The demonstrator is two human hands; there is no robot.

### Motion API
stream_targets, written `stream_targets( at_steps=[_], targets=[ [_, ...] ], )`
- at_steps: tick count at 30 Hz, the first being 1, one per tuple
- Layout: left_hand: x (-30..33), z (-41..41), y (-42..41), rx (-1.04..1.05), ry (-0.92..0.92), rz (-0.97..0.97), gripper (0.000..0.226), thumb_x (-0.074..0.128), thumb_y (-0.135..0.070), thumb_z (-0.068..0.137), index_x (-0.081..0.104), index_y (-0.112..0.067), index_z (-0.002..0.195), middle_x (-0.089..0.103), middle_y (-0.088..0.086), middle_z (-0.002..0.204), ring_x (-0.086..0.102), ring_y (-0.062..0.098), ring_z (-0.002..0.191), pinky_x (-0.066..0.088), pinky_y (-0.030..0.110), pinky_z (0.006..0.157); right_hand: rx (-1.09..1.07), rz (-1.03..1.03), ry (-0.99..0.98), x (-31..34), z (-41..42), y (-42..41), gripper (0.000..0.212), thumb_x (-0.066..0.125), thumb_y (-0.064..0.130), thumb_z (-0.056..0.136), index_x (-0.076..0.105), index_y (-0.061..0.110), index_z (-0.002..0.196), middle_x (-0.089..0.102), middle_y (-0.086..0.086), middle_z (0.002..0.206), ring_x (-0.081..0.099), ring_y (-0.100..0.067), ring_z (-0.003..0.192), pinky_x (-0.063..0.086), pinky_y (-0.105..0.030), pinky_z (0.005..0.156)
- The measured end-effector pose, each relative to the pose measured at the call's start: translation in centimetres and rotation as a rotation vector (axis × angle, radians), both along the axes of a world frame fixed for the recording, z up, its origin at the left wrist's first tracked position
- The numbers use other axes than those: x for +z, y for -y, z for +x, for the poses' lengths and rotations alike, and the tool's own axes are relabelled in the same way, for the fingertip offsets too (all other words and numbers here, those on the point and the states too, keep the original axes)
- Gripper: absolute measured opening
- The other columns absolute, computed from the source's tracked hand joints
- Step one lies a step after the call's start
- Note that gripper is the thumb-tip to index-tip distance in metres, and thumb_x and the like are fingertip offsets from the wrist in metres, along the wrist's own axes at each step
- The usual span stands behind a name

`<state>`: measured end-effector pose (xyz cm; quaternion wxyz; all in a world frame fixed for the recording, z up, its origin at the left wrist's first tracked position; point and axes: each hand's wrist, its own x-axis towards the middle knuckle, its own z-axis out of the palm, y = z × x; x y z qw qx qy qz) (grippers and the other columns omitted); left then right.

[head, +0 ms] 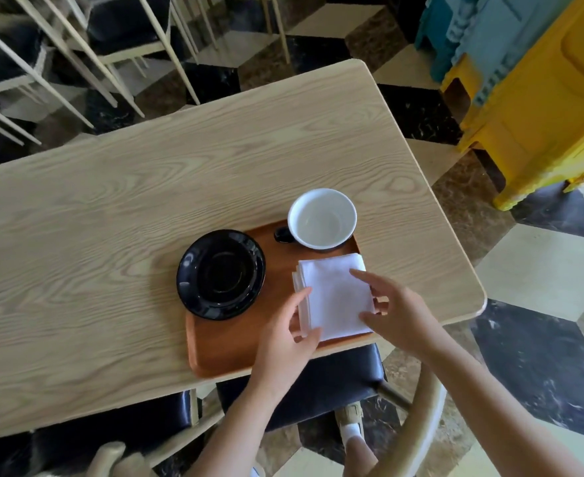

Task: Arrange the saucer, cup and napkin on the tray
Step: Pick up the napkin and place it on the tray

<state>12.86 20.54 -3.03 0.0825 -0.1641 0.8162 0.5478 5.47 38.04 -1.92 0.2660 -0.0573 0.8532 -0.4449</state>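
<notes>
While both hands hover at the folded white napkin (333, 297), the rest of the setting lies quiet on the brown wooden tray (225, 352), which sits at the near edge of a pale wood-grain table (146, 187); the napkin (a stack of several layers, its edges showing along the left side) rests flat on the right half of the tray, its right edge close to the tray's right rim. The left hand (289, 335) comes in from below, its fingers loosely spread and its fingertips touching the napkin's left edge; its thumb lies by the near left corner; it grips nothing firmly. The right hand (395, 309) is likewise spread loosely, forefinger laid on the napkin's top surface near the far right corner, thumb at the near right corner; whether the remaining fingers pinch the right edge or merely rest beside it cannot be told.

A black saucer (221, 274) occupies the tray's left part, its left rim overhanging the tray edge, well apart from the napkin; a cup (321, 218), white inside and dark outside, stands upright and empty at the tray's far right corner, just beyond the napkin, its dark handle pointing left. A dark-cushioned chair (318, 387) is tucked beneath the table's near edge below the tray; yellow and blue plastic stools (538, 98) are stacked on the chequered floor at the upper right.
</notes>
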Motion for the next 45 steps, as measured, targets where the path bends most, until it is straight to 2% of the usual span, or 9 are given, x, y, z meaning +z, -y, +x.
stream_targets(
  at_steps=[7,11,14,19,24,29,34,41,45],
  targets=[
    [-2.1,-0.1,-0.4,-0.174,-0.087,-0.393,0.061,0.069,-0.019,0.079,0.045,-0.019,0.135,0.058,0.001,0.111,0.052,0.014,0.105,0.04,0.017,0.088,0.259,0.334,-0.165,-0.8,-0.4,0.5,0.063,0.06,0.013,0.082,0.035,0.022,0.139,0.028,-0.004,0.15,0.038,-0.026,0.128,0.034,-0.028,0.1],
    [-2.9,0.6,-0.4,-0.244,-0.143,-0.619,0.06,0.072,-0.027,0.074,0.052,-0.018,0.13,0.055,0.004,0.094,0.052,0.019,0.088,0.052,0.032,0.076,0.395,0.549,-0.418,-1.2,0.1,0.4,0.061,0.073,0.028,0.07,0.052,0.016,0.125,0.045,-0.011,0.14,0.05,-0.032,0.112,0.052,-0.039,0.077],
    [-3.6,0.8,-0.2,-0.281,-0.183,-0.781,0.055,0.072,-0.033,0.074,0.056,-0.019,0.125,0.056,0.011,0.12,0.052,0.026,0.113,0.052,0.037,0.088,0.472,0.599,-0.516,-2.5,0.3,-0.1,0.058,0.072,0.035,0.067,0.058,0.017,0.12,0.048,-0.012,0.14,0.05,-0.034,0.121,0.052,-0.046,0.085],
    [-4.5,0.6,0.3,-0.45,-0.196,-0.885,0.049,0.045,-0.04,0.088,0.048,-0.018,0.132,0.032,0.009,0.152,0.025,0.02,0.141,0.04,0.046,0.104,0.529,0.621,-0.59,-4.5,1.0,-0.7,0.052,0.018,0.042,0.095,0.038,0.019,0.137,0.036,-0.004,0.148,0.022,-0.019,0.137,0.025,-0.043,0.105],
    [-4.5,0.6,0.5,-0.479,-0.143,-0.89,0.055,0.031,-0.045,0.088,0.045,-0.02,0.135,0.03,0.009,0.152,0.025,0.019,0.14,0.04,0.046,0.103,0.525,0.626,-0.567,-4.5,1.2,-0.6,0.055,0.008,0.041,0.095,0.031,0.019,0.141,0.029,-0.003,0.151,0.015,-0.017,0.139,0.019,-0.044,0.107],
    [-4.0,0.8,0.6,-0.487,-0.132,-0.88,0.053,0.033,-0.041,0.088,0.042,-0.02,0.136,0.028,0.009,0.153,0.024,0.02,0.141,0.038,0.049,0.104,0.492,0.648,-0.605,-4.0,1.1,0.0,0.054,0.031,0.037,0.086,0.039,0.016,0.136,0.036,-0.006,0.148,-0.007,-0.012,0.143,0.034,-0.052,0.104],
    [-2.6,2.2,2.7,-0.423,-0.146,-0.896,0.055,0.036,-0.04,0.091,0.03,-0.023,0.142,0.028,0.009,0.153,0.023,0.021,0.141,0.028,0.052,0.11,0.51,0.588,-0.68,-3.2,1.4,3.2,0.057,0.033,0.041,0.085,0.042,0.014,0.134,0.04,-0.01,0.145,0.02,-0.019,0.136,0.025,-0.047,0.108],
    [-1.9,4.7,9.2,-0.278,-0.019,-1.024,0.055,0.035,-0.043,0.09,0.036,-0.022,0.141,0.033,0.013,0.151,0.031,0.026,0.138,0.025,0.058,0.108,0.645,0.512,-0.772,-2.8,1.3,10.2,0.055,0.035,0.034,0.079,0.049,0.018,0.13,0.048,-0.005,0.141,0.037,-0.021,0.134,0.041,-0.054,0.097],
    [-2.3,5.3,12.1,-0.275,0.102,-1.088,0.056,0.03,-0.047,0.088,0.042,-0.024,0.138,0.041,0.015,0.146,0.038,0.028,0.135,0.03,0.061,0.103,0.711,0.48,-0.774,-3.5,0.8,11.6,0.057,0.067,0.03,0.073,0.051,0.02,0.127,0.051,-0.011,0.137,0.045,-0.028,0.128,0.041,-0.058,0.095]
  ],
)
